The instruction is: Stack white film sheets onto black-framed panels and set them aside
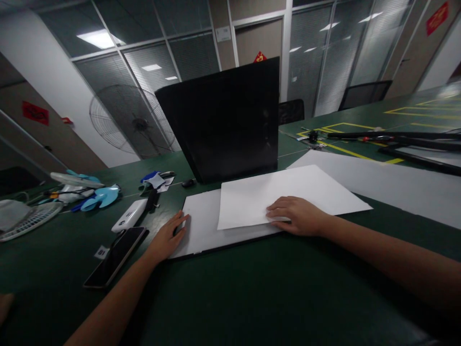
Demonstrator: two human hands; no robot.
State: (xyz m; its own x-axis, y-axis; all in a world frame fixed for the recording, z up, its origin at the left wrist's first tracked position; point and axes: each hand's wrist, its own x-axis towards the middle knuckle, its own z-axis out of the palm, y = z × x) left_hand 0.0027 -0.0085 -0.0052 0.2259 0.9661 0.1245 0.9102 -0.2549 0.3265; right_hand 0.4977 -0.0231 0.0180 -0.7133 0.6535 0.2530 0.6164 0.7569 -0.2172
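Alignment seems underway, needing sliding; my spread left hand [171, 235] touches a black-edged white panel [202, 219], my flattened right hand [297, 215] white paper [248, 199].

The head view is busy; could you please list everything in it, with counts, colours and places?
Top sheet: 1, white, partly over the panel
Panel: 1, pale, on the table
Other sheet: 1, white, right
Upright slab: 1, black, behind the panel
Phone: 1, dark, left
Slim device: 1, white, beyond the phone
Fan parts: several, blue and white, far left
Clutter: several, mixed colours, left
Rods: several, black, far right
Fan: 1, grey, back left
Chairs: at least 2, black, back
Signs: at least 3, red, back
Doors: several, brown, back
Glass partitions: several, grey, back
Table: 1, green, centre
Blurred shape: 1, lower left edge
Forearms: 2, bare, foreground
Left hand: 1, on the panel
Right hand: 1, on the top sheet
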